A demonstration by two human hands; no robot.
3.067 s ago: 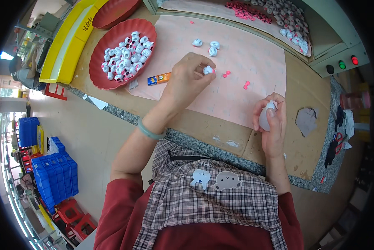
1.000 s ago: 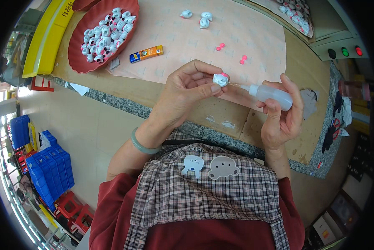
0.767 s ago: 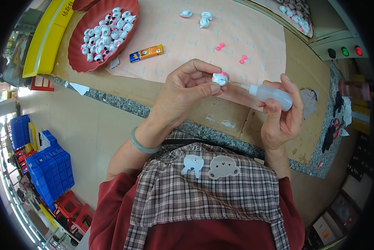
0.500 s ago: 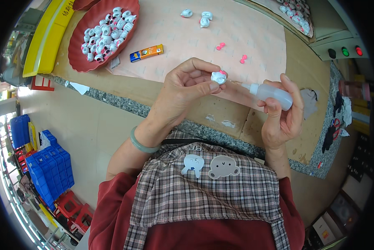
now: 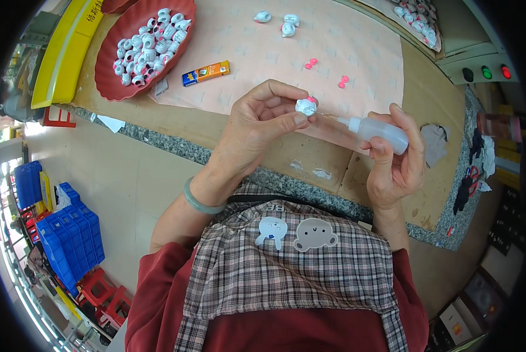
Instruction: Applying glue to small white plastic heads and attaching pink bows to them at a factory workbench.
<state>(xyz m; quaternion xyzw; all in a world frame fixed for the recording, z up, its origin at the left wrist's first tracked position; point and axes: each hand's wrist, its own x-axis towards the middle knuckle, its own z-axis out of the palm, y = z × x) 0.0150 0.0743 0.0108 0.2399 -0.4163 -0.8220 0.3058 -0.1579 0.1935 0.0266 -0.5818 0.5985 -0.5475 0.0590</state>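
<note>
Small orange-and-blue rectangular box (image 5: 205,73) flat on pink mat (image 5: 357,47), just beside red tray (image 5: 107,88).

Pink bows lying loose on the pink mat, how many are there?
2: one pink bow and another pink bow to its right, both on the mat above the left hand. More may hide behind the hands.

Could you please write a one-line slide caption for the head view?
Left hand pinches a small white figure while right hand aims a squeeze bottle at it.
</note>
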